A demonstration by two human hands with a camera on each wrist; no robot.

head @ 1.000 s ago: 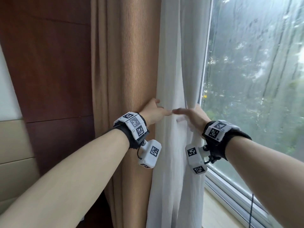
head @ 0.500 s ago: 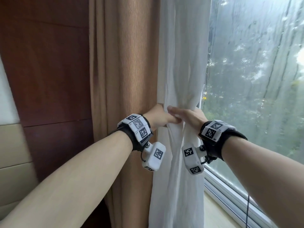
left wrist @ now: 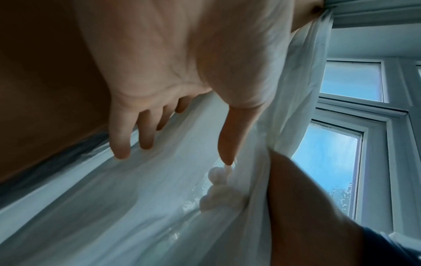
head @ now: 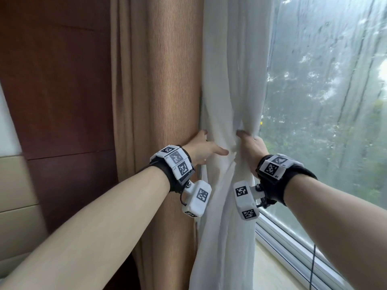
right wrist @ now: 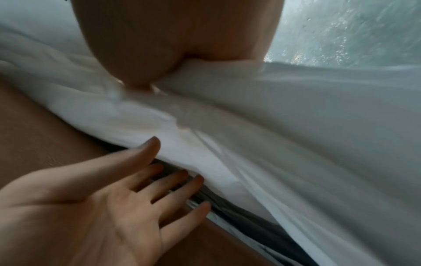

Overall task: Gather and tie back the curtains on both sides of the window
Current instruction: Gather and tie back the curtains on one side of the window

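1. The sheer curtain [head: 230,84] hangs in the middle of the head view, from the top edge down to the bottom edge, between the brown curtain [head: 159,84] on its left and the window [head: 326,97] on its right.
2. The left hand [head: 201,150] is at the left edge of the sheer curtain, in the centre of the head view. Its fingers [left wrist: 120,140] are straight and spread, and they reach in between the sheer curtain and the brown curtain. The thumb points right and lies on the white cloth. This hand grips nothing.
3. The right hand [head: 252,148] is at the right edge of the sheer curtain, just beside the glass. Its fingers are curled around the gathered cloth, and the folds run together toward this hand.
4. In the right wrist view the cloth [right wrist: 250,108] is pinched under the thumb [right wrist: 136,68] in the upper middle of the frame, and the left hand [right wrist: 95,207] shows open in the lower left.
5. The two hands are near each other, with the bunched cloth between them.
6. A wood panel [head: 56,80] fills the upper left of the head view. The window frame [head: 297,245] runs along the lower right.
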